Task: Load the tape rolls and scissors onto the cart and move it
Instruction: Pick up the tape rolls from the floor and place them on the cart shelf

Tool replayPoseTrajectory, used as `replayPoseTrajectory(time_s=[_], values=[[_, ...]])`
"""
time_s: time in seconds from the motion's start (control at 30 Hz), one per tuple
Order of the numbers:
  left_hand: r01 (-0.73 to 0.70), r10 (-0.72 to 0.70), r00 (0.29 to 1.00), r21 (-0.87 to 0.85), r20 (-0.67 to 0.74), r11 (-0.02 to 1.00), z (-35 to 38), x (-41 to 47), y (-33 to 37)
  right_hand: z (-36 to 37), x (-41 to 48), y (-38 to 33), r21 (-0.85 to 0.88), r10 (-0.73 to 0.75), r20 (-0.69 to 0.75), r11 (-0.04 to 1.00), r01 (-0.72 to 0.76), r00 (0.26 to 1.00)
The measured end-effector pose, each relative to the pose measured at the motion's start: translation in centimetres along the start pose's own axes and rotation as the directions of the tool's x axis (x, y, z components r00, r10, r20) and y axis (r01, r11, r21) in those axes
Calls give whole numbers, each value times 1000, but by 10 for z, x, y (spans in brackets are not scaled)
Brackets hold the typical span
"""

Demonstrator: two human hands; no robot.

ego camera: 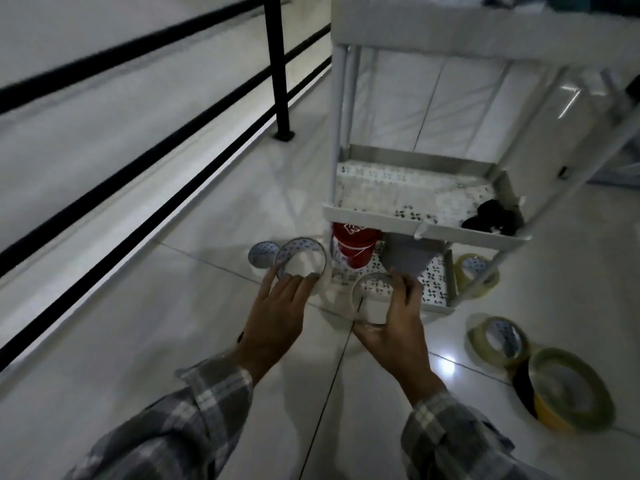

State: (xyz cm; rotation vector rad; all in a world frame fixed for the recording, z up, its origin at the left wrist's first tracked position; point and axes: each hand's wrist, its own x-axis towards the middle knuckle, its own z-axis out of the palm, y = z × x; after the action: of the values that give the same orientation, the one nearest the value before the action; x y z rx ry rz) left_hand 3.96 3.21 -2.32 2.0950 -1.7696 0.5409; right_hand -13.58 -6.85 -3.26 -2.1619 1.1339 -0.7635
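**Inspector:** Reporting on the hands. The left hand (282, 303), in a grey plaid sleeve (180, 420), is gripping a clear tape roll with a patterned core (300, 259), fingers curled over its near rim, the roll standing tilted above the pale glossy tiled floor (173, 341).

**Clerk:** And the right?

**Inspector:** The right hand (398, 327) is closing around a second clear tape roll (372, 297), thumb under the lower edge and fingers over the right side. That roll is sitting at the front edge of the bottom shelf of the white three-tier metal cart (426, 223); I cannot tell whether it is touching the shelf.

**Clerk:** Other rolls?

**Inspector:** One small patterned roll (261, 254) is lying on the floor just beside the left-hand roll. A yellowish clear roll (476, 275) is lying by the cart's right leg. Another yellowish roll (498, 341) is lying further right, leaning against a large stack of a clear roll over black and yellow rolls (568, 389).

**Clerk:** Cart contents?

**Inspector:** A black-handled object (493, 218), likely the scissors though blurred, is resting at the right end of the middle shelf. A red cylindrical container (353, 247) and a grey container (405, 258) are standing on the bottom shelf.

**Clerk:** Surroundings?

**Inspector:** A black metal railing (277, 64) is running along the left.
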Motion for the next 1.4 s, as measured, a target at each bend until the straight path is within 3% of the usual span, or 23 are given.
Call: replayPoseTrajectory(time_s=[0.2, 0.4, 0.6, 0.77, 0.93, 1.07, 1.17, 1.3, 1.4], values=[[-125, 114, 987, -99, -113, 987, -47, 78, 34, -62, 15, -6, -60, -18, -167, 998, 8, 986], [-220, 203, 970, -125, -135, 967, -55, 139, 57, -101, 25, -11, -34, -52, -266, 998, 44, 963], [-34, 46, 991, -95, 125, 995, -29, 202, 50, -117, 40, -15, 23, -82, -314, 995, 94, 946], [44, -25, 971, -77, 236, 996, 1, 228, 43, -121, 56, -17, 65, -114, -357, 987, 146, 927], [167, -140, 976, -160, 165, 973, 13, 241, 42, -125, 71, -14, 113, -152, -378, 971, 209, 913], [301, -256, 931, -153, 259, 941, 22, 238, 34, -125, 92, -11, 99, -156, -349, 974, 202, 924], [315, -258, 927, -194, 271, 929, 23, 233, 36, -118, 114, -11, 47, -140, -344, 985, 167, 929], [245, -219, 969, -303, 118, 921, 15, 186, 58, -107, 149, -11, 69, -44, -281, 995, 66, 959], [133, -118, 989, -186, 90, 974, 21, 136, 62, -100, 168, -6, 63, -55, -227, 995, 71, 972]])
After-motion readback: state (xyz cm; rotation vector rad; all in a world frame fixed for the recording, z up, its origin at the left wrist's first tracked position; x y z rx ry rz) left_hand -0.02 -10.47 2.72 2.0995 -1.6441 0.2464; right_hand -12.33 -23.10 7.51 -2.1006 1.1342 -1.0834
